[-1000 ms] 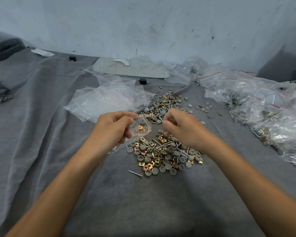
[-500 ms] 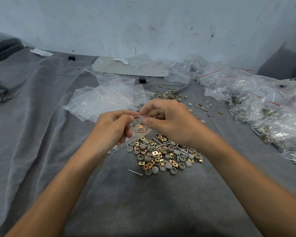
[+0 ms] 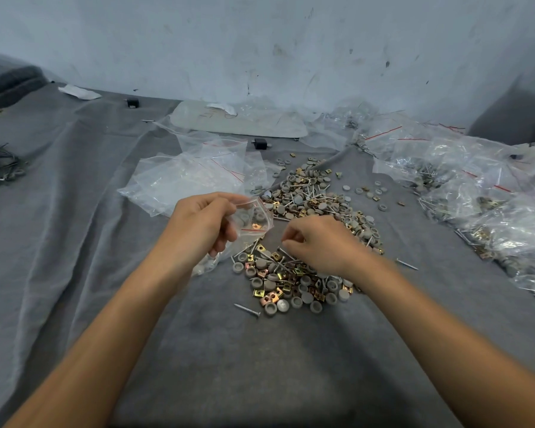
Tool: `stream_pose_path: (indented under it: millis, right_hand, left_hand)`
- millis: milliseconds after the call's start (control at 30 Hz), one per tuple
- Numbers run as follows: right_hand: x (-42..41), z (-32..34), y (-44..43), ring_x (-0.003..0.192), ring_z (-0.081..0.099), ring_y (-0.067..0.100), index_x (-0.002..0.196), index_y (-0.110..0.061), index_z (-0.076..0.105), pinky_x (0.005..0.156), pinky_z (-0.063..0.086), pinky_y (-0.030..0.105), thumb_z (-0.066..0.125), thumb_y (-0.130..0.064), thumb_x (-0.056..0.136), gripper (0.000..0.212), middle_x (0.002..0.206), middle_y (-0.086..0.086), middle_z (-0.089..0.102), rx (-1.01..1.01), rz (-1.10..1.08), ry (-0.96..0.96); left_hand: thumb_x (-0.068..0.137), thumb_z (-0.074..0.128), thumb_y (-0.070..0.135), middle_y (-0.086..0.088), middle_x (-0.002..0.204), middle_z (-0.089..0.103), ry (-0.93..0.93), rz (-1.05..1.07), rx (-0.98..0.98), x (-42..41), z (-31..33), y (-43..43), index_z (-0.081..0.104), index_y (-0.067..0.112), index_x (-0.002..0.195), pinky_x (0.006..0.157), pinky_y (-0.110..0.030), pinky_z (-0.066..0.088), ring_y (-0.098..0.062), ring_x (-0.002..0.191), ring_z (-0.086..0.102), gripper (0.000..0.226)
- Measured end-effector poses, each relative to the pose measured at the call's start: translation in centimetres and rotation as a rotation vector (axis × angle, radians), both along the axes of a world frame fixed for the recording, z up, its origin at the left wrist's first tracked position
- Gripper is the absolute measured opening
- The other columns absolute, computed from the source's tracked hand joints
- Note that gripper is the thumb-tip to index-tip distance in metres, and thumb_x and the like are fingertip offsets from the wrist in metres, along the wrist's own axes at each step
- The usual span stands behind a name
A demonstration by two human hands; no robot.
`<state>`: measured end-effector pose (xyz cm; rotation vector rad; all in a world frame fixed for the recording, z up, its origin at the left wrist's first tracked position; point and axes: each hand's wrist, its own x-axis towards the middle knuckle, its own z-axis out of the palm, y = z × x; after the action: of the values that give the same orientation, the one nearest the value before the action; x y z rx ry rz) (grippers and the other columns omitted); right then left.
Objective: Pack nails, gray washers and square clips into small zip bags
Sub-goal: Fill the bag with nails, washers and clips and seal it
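Here, left hand [image 3: 198, 225] pinches zip bag [image 3: 255, 220] rim; right hand [image 3: 322, 247] curled, hold unclear

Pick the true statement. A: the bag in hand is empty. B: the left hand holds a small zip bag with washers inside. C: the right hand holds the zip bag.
B: the left hand pinches the small zip bag, gray washers showing through it.

Hardware pile [image 3: 303, 242] centre; empty bags [image 3: 186, 183] behind-left; filled bags [image 3: 482, 205] right; lone nail [image 3: 247, 310] before pile.
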<state>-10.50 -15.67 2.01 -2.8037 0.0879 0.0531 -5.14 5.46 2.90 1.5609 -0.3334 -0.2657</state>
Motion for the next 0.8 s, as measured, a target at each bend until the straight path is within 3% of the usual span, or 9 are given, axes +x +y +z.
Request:
stream_pose_path:
  millis: [267, 433, 600, 800]
  right_hand:
    - [0.9, -1.4, 0.6, 0.086, 0.062, 0.020, 0.098, -0.024, 0.066, 0.067, 0.047, 0.034, 0.058, -0.039, 0.098, 0.017, 0.093, -0.004, 0.067, -0.199, -0.028, 0.023]
    - [1.3, -1.4, 0.9, 0.079, 0.064, 0.021, 0.093, -0.018, 0.068, 0.065, 0.054, 0.035, 0.057, -0.039, 0.097, 0.023, 0.085, -0.001, 0.068, -0.246, -0.054, 0.046]
    - [1.4, -1.6, 1.2, 0.073, 0.063, 0.020, 0.092, -0.016, 0.068, 0.059, 0.049, 0.032, 0.059, -0.039, 0.096, 0.024, 0.081, 0.000, 0.067, -0.257, -0.067, 0.062]
    - [1.2, -1.4, 1.5, 0.073, 0.063, 0.022, 0.091, -0.014, 0.066, 0.061, 0.049, 0.035, 0.056, -0.039, 0.097, 0.027, 0.079, 0.001, 0.066, -0.224, -0.091, 0.085]
  left_hand:
    - [0.096, 0.046, 0.009, -0.003, 0.053, 0.059, 0.003, 0.004, 0.006, 0.2, -0.1, 0.0, 0.080, 0.022, 0.095, 0.037, -0.019, 0.035, -0.012, 0.042, 0.043, 0.036]
    - [0.096, 0.046, 0.009, -0.002, 0.052, 0.059, 0.005, 0.006, 0.017, 0.1, 0.0, 0.0, 0.079, 0.020, 0.097, 0.037, -0.020, 0.035, -0.012, 0.042, 0.043, 0.035]
    - [0.097, 0.046, 0.009, -0.001, 0.053, 0.059, 0.012, -0.001, 0.031, 0.0, 0.1, -0.1, 0.078, 0.020, 0.100, 0.038, -0.021, 0.035, -0.011, 0.043, 0.043, 0.034]
    - [0.097, 0.046, 0.008, -0.002, 0.052, 0.058, 0.012, 0.001, 0.027, -0.2, 0.2, 0.0, 0.078, 0.020, 0.099, 0.038, -0.020, 0.035, -0.011, 0.043, 0.042, 0.035]
